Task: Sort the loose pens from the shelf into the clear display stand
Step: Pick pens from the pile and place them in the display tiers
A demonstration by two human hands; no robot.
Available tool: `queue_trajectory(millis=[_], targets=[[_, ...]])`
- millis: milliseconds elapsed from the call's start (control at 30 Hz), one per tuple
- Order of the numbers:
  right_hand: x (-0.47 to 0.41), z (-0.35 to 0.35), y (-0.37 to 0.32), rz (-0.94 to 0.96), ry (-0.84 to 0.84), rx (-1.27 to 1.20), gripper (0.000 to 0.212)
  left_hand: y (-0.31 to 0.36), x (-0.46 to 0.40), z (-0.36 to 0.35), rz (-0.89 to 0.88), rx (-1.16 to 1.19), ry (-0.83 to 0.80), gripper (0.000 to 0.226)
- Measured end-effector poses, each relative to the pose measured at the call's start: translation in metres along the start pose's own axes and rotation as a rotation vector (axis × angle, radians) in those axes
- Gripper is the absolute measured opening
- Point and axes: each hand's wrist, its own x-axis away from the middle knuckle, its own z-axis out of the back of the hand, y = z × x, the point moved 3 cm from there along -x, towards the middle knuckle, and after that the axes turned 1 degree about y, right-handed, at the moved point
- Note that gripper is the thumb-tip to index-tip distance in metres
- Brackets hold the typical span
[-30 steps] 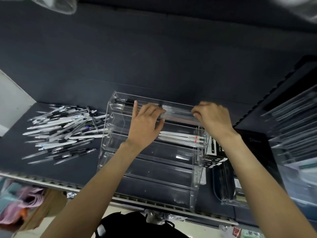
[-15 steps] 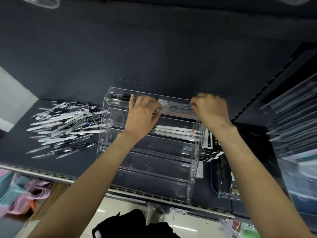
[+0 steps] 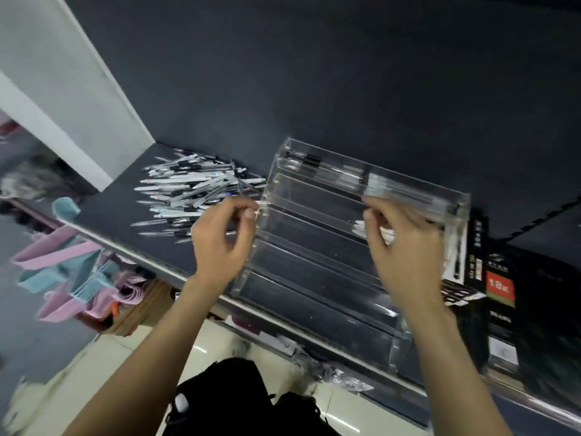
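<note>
The left hand [image 3: 220,243], fingers loosely curled and holding nothing, hovers just in front of the loose pens [image 3: 195,190] heaped on the dark shelf [image 3: 125,221]. The right hand [image 3: 402,247], likewise loosely curled, is over the clear display stand [image 3: 314,247], whose top tier holds pens.

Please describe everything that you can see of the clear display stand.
The clear display stand looks like transparent acrylic, built as stepped tiers that rise toward the dark back wall. It stands on the dark shelf, right of the loose pens. Its top tier holds pens lying lengthwise; the lower tiers look mostly empty. The left hand is at its left edge, the right hand in front of it; contact is blurred.
</note>
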Motion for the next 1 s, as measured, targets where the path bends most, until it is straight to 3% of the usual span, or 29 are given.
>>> queue_trajectory(millis=[100,233,367,500,567,733,1000], targets=[[0.021,-0.054,-0.056,0.012,-0.173,-0.121,0.020,-0.044,0.014,0.058,0.196,-0.122,0.014,0.020],[0.040,-0.138,-0.118,0.007,-0.522,-0.091,0.025,-0.142,0.021,0.111,0.384,-0.408,-0.392,0.022],[0.037,-0.220,-0.151,0.019,-0.641,0.005,0.032,-0.246,0.017,0.129,0.349,-0.506,-0.687,0.032],[0.030,-0.286,-0.156,-0.046,-0.628,0.211,0.036,-0.296,0.000,0.113,0.129,-0.517,-0.940,0.041],[0.029,-0.307,-0.155,-0.069,-0.650,0.292,0.038,-0.304,-0.005,0.106,0.059,-0.497,-0.997,0.047],[0.031,-0.329,-0.153,-0.091,-0.698,0.400,0.045,-0.310,-0.001,0.091,0.081,-0.504,-1.067,0.051],[0.015,-0.347,-0.155,0.112,-0.902,0.526,0.044,-0.317,-0.004,0.078,0.159,-0.316,-1.162,0.038]])
